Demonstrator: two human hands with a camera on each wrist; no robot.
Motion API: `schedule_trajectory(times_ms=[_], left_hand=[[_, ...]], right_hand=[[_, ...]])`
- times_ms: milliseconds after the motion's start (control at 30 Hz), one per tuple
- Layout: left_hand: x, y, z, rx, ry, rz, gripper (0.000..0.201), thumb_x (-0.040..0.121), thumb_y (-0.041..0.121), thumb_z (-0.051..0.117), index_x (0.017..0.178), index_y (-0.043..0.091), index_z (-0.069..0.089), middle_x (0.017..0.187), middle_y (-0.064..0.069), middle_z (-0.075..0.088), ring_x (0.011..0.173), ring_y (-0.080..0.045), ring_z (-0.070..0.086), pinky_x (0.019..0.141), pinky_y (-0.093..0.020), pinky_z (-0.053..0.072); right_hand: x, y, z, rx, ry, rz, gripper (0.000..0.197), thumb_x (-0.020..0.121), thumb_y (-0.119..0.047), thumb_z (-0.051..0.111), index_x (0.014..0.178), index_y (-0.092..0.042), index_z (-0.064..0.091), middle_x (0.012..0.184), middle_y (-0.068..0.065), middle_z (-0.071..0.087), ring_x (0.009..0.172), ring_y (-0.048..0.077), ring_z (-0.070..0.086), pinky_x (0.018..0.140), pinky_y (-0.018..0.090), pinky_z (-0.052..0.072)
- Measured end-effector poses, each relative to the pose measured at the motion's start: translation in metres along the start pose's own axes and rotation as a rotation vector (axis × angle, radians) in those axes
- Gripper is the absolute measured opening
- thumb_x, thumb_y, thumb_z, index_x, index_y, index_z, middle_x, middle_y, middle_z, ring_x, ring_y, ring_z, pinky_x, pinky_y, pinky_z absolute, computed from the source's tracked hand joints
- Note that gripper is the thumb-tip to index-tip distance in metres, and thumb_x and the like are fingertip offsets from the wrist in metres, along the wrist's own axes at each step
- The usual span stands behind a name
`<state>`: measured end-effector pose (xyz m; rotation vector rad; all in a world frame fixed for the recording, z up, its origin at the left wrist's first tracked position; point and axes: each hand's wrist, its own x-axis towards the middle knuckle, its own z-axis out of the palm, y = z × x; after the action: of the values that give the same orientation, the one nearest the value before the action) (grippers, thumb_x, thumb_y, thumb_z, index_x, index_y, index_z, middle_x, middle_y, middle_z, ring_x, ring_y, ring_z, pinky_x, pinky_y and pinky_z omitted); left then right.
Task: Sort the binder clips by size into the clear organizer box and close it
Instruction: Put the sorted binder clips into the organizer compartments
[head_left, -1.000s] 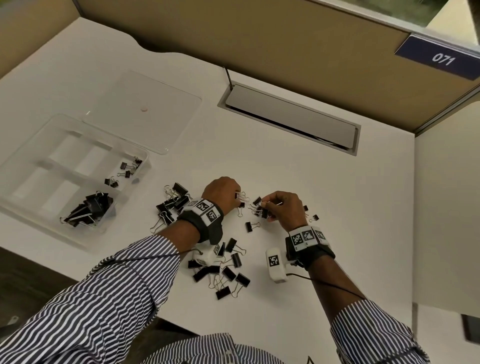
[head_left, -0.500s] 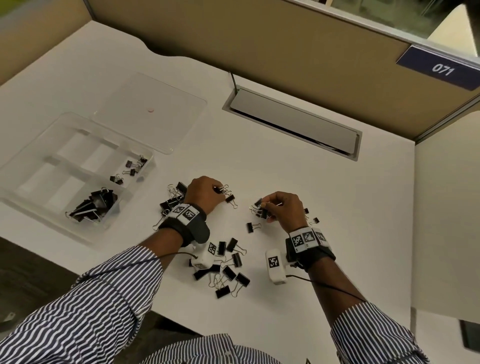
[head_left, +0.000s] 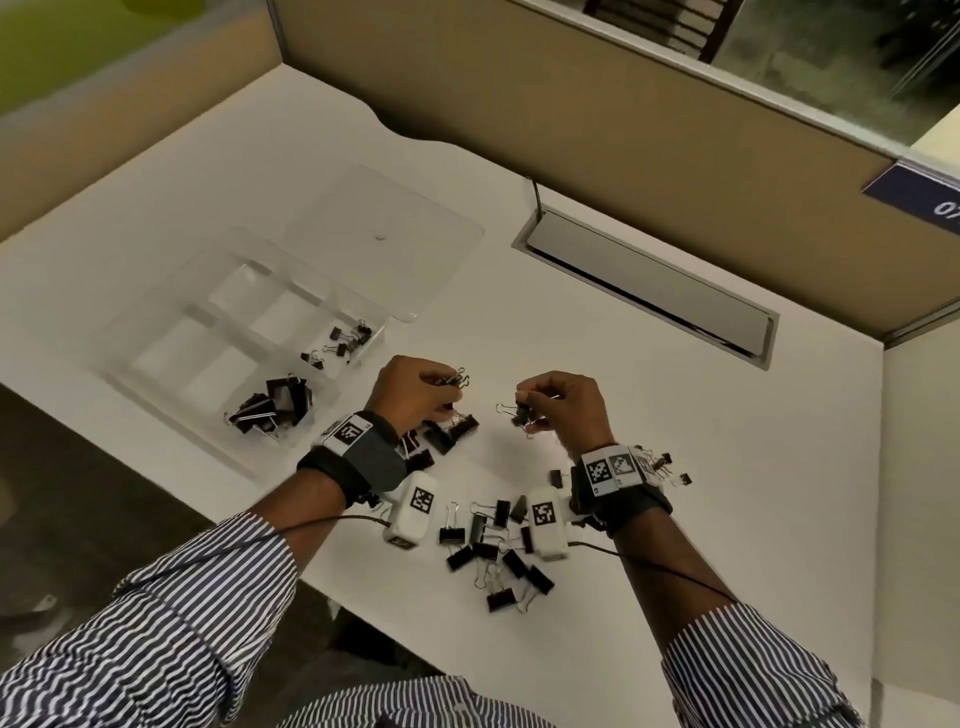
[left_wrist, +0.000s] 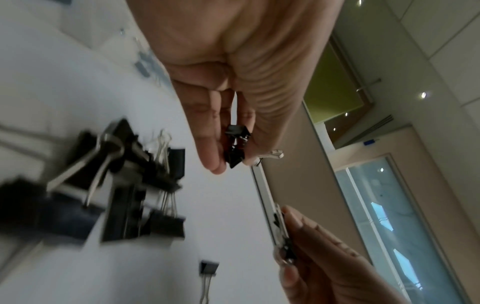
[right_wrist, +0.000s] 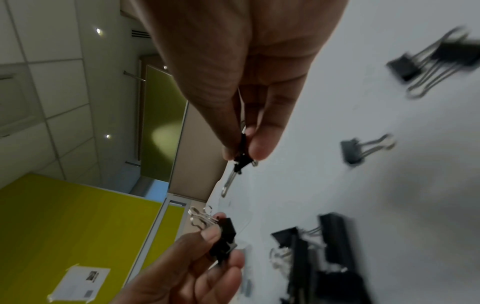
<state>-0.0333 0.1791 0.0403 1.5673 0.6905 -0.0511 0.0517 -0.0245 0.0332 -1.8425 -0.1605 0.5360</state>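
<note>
Since 1.0 s ago I note both hands lifted off the bench (head_left: 675, 519): left hand (head_left: 413, 392) and right hand (head_left: 563, 410) each pinching small clips (head_left: 521, 413), presumably bound for the organizer box (head_left: 156, 332) at 10 o'clock.

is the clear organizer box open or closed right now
Open. The clear organizer box has no cover on it: its compartments are exposed, with clips lying in two of them, and the lid lies flat on the desk behind it.
</note>
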Motion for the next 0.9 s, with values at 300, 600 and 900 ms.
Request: schedule_trajectory(times_ms=[300, 600, 900], left_hand=[[0.013, 0.027, -0.117, -0.115, 0.049, 0.036, 0.027, 0.077, -0.004, 0.077, 0.103, 0.003, 0.071, 0.088, -0.017, 0.071, 0.069, -0.028, 0.072, 0.061, -0.027, 0.059], [0.068, 0.023, -0.232, -0.004, 0.159, 0.073, 0.026, 0.077, -0.001, 0.078, 0.101, 0.007, 0.073, 0.089, -0.013, 0.072, 0.072, -0.028, 0.073, 0.072, -0.04, 0.062], [0.093, 0.011, -0.266, 0.15, 0.166, 0.142, 0.04, 0.074, 0.005, 0.083, 0.112, 0.007, 0.07, 0.093, -0.009, 0.069, 0.072, -0.023, 0.073, 0.066, -0.037, 0.062]], right_hand=[[0.036, -0.077, 0.12, 0.047, -0.114, -0.036, 0.002, 0.085, 0.002, 0.07, 0.085, 0.001, 0.072, 0.073, 0.018, 0.068, 0.061, 0.024, 0.065, 0.052, 0.029, 0.056], [0.092, -0.121, 0.244, -0.119, -0.121, -0.067, 0.004, 0.085, -0.004, 0.072, 0.082, -0.006, 0.073, 0.074, 0.01, 0.071, 0.058, 0.022, 0.069, 0.057, 0.035, 0.06], [0.119, -0.119, 0.302, -0.182, -0.079, -0.105, 0.014, 0.09, -0.007, 0.066, 0.102, -0.009, 0.072, 0.088, 0.007, 0.072, 0.072, 0.021, 0.073, 0.065, 0.034, 0.062]])
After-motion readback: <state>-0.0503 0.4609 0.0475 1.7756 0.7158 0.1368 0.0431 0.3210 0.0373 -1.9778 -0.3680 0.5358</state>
